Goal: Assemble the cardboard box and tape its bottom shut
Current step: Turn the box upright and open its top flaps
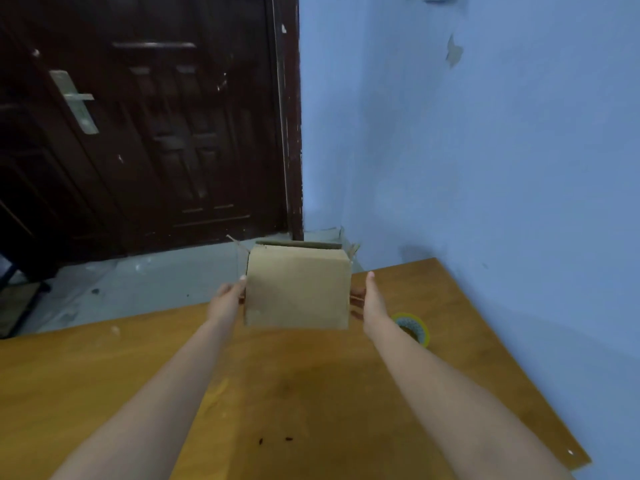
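A small brown cardboard box (pixel 298 289) is held up above the far part of the wooden table (pixel 242 375), its plain side facing me and its flaps sticking out at the far top. My left hand (pixel 227 299) grips its left side and my right hand (pixel 372 301) grips its right side, with the fingers hidden behind the box. A roll of tape (pixel 414 327) with a yellow-green rim lies on the table just right of my right wrist, partly hidden by it.
A blue wall (pixel 485 168) runs along the table's right edge. A dark wooden door (pixel 156 133) stands beyond the table at the left, with grey floor (pixel 138 282) in front of it. Small dark specks (pixel 273 439) lie on the near table.
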Action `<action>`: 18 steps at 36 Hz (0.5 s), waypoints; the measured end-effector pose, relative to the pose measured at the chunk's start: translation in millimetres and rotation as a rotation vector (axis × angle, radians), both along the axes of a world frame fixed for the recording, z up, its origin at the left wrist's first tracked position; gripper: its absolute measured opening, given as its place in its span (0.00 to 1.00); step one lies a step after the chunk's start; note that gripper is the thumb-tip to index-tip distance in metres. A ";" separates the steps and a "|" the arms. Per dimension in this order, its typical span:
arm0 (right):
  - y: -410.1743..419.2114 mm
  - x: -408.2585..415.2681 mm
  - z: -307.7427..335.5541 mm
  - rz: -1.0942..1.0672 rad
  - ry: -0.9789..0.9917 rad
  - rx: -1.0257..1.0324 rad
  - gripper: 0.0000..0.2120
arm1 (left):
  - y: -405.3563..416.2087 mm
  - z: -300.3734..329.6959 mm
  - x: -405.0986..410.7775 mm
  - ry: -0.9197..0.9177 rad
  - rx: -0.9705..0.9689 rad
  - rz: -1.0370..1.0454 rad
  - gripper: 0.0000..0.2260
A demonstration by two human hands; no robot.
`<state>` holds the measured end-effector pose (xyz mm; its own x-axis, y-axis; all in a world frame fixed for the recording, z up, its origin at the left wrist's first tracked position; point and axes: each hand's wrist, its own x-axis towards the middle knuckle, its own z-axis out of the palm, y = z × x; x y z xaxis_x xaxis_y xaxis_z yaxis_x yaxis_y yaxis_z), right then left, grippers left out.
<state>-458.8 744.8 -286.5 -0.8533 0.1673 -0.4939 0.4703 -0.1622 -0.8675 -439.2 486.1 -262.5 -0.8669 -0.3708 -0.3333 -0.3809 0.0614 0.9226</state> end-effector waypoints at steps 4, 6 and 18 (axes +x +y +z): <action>4.1 11.8 -6.1 0.046 0.004 -0.080 0.30 | 0.5 -19.4 21.5 0.077 0.008 -0.176 0.26; 6.8 18.0 -12.8 0.039 -0.009 -0.107 0.32 | 4.7 -28.3 33.0 0.049 0.025 -0.175 0.29; 16.7 61.1 -62.0 0.141 -0.251 -0.023 0.40 | 7.0 -78.8 95.1 -0.242 0.038 -0.268 0.21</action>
